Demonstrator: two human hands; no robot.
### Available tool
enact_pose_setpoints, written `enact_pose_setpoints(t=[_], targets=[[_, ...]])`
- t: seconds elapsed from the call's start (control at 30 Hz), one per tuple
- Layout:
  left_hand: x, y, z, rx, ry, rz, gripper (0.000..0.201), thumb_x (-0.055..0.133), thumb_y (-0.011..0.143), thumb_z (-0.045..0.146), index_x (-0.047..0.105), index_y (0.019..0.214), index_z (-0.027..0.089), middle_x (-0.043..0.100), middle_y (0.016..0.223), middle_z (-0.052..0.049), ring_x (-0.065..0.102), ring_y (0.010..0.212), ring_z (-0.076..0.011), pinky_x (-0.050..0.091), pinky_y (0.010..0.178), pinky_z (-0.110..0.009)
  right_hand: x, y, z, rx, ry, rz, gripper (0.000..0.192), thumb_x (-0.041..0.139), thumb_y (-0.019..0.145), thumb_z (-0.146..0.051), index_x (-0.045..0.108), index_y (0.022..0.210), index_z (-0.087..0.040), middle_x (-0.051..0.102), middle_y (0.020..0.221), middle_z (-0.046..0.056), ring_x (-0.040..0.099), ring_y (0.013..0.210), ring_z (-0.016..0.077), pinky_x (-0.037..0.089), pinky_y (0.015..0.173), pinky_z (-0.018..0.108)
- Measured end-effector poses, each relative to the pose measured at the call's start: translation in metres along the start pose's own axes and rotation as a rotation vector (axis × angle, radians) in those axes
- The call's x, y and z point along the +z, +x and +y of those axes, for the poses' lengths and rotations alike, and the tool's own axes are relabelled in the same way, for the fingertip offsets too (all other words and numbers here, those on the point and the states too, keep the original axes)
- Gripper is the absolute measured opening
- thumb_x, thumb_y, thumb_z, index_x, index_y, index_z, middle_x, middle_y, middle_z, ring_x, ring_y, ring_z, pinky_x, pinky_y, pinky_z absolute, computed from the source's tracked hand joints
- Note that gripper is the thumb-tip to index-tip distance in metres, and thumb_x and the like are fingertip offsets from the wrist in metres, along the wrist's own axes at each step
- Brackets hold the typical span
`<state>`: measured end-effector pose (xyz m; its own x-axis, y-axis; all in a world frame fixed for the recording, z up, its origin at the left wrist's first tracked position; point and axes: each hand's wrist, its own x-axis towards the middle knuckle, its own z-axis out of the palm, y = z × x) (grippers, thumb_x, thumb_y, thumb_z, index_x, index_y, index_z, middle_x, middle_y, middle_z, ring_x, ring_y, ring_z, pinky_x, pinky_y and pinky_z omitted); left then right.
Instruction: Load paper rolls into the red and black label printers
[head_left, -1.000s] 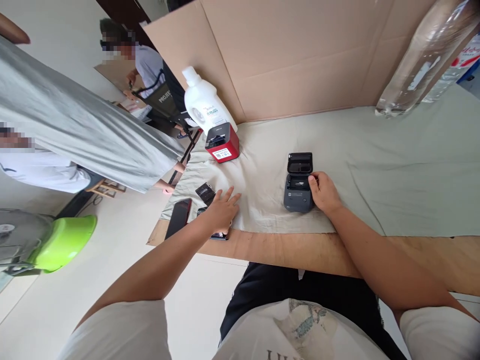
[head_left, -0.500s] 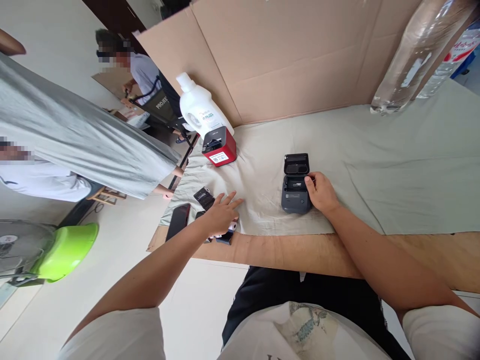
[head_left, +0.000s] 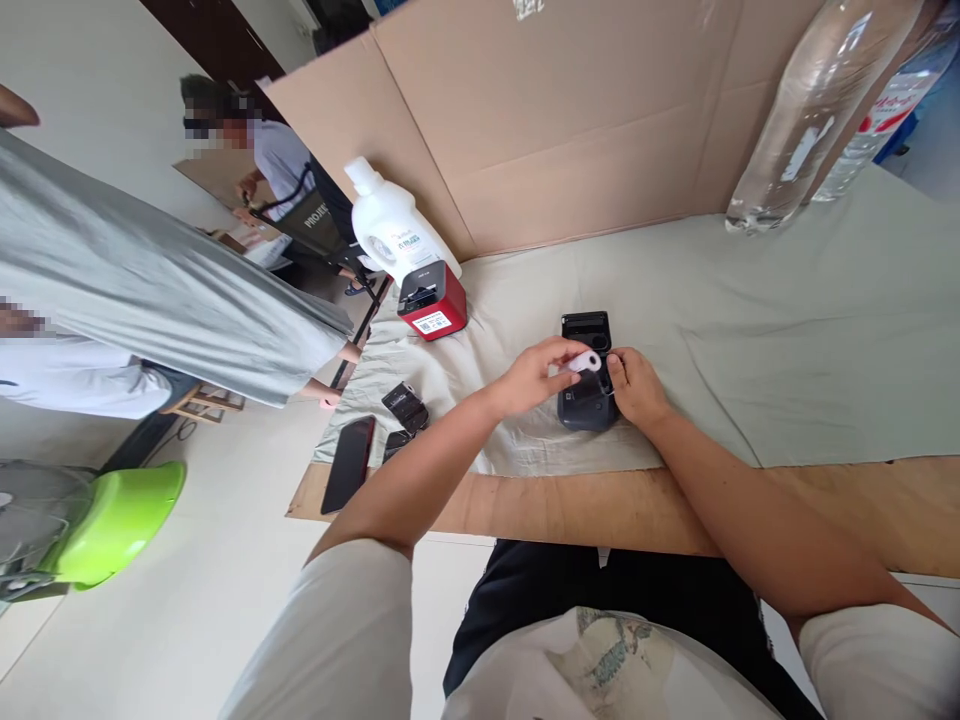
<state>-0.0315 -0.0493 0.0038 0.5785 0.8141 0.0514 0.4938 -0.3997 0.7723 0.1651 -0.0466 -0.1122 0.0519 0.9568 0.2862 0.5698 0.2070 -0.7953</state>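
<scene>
A dark portable label printer lies on the cloth with its lid swung open at the far side. My left hand pinches a small white paper roll, its core end facing right, just above the printer's open compartment. The hand and roll partly hide that compartment. Against the printer's right edge, my right hand grips with thumb on top and fingers curled down the side. Left of my forearm lie small black pieces, partly covered by it.
A phone rests at the table's front left edge. Behind stand a red and black box-shaped device and a white jug. Cardboard walls the back, with large bottles at right. A person sits beyond; others are at left.
My left hand has moved right from the small black pieces to the printer, bringing a white paper roll. My right hand has stayed at the printer's side. The view has shifted slightly.
</scene>
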Motion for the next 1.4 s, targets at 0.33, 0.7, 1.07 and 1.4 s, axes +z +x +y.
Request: enact_pose_setpoints(t=[0.33, 0.7, 1.07, 1.4], targets=[[0.025, 0.031, -0.016, -0.1, 0.426, -0.058, 0.02, 0.059, 0.078, 0.014, 0.056, 0.096, 0.022, 0.068, 0.093, -0.001, 0.063, 0.089, -0.0195, 0.048, 0.088, -0.035, -0.001, 0.001, -0.001, 0.038, 0.105, 0.045, 0.059, 0.022, 0.095, -0.068, 0.059, 0.099, -0.023, 0.07, 0.106, 0.014, 0.062, 0.104, 0.0291, 0.049, 0.095, 0.049], [0.017, 0.036, -0.006, -0.122, 0.567, -0.164, 0.027, 0.052, 0.092, 0.028, 0.067, 0.113, 0.024, 0.07, 0.111, -0.006, 0.058, 0.113, -0.0253, 0.036, 0.1, -0.042, 0.0, 0.0, -0.001, 0.043, 0.072, 0.05, 0.057, 0.026, 0.095, -0.068, 0.06, 0.1, -0.022, 0.07, 0.106, 0.014, 0.062, 0.103, 0.0298, 0.05, 0.093, 0.048], [0.025, 0.035, -0.015, -0.098, 0.538, -0.198, 0.03, 0.047, 0.096, 0.033, 0.065, 0.12, 0.029, 0.069, 0.115, -0.004, 0.047, 0.116, -0.027, 0.025, 0.1, -0.046, -0.001, -0.001, -0.003, 0.065, 0.085, 0.046, 0.057, 0.028, 0.094, -0.067, 0.061, 0.102, -0.02, 0.069, 0.104, 0.014, 0.062, 0.097, 0.0284, 0.049, 0.09, 0.047], [0.027, 0.047, -0.009, -0.099, 0.584, -0.259, 0.028, 0.046, 0.094, 0.03, 0.068, 0.111, 0.024, 0.069, 0.108, -0.008, 0.048, 0.109, -0.0306, 0.03, 0.095, -0.049, 0.0, 0.0, -0.001, 0.057, 0.05, 0.051, 0.057, 0.028, 0.096, -0.064, 0.061, 0.103, -0.018, 0.068, 0.104, 0.015, 0.062, 0.098, 0.0278, 0.049, 0.091, 0.046]])
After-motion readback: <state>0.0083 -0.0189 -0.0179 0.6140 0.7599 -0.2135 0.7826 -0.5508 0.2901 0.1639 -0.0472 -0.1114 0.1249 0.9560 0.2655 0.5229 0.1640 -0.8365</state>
